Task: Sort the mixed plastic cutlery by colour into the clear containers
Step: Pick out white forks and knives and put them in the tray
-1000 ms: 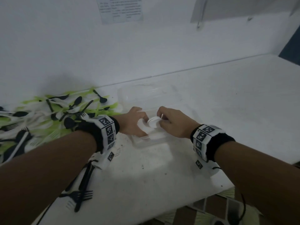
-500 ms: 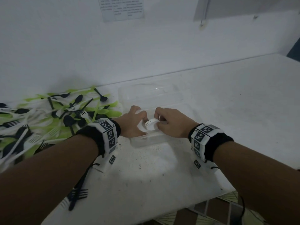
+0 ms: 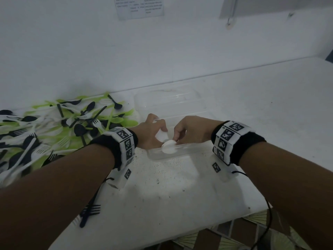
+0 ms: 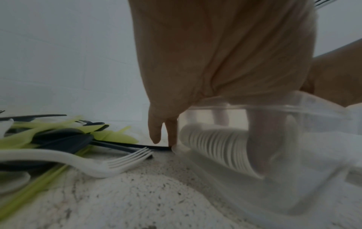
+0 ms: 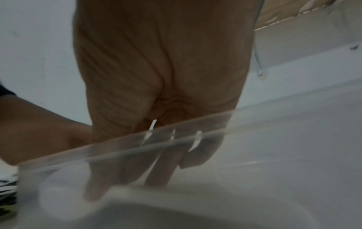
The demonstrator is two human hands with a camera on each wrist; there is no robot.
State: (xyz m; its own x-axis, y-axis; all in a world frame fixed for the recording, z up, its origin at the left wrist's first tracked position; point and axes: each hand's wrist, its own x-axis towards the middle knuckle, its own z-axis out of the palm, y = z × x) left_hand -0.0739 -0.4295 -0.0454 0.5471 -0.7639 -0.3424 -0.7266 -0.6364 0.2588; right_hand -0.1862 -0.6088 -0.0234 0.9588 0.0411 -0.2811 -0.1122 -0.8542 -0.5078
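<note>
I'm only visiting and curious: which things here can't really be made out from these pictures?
- Wall notice: head view, print too small, top cut off by the edge.
- Right hand grip: wrist view blurred; fingertips sit behind the clear container's wall.
- White spoons: smeared through plastic, uncountable.
- Cutlery pile: forearm and left edge hide part.

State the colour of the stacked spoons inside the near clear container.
White. The stacked spoons show best in the left wrist view, through the near clear container.
</note>
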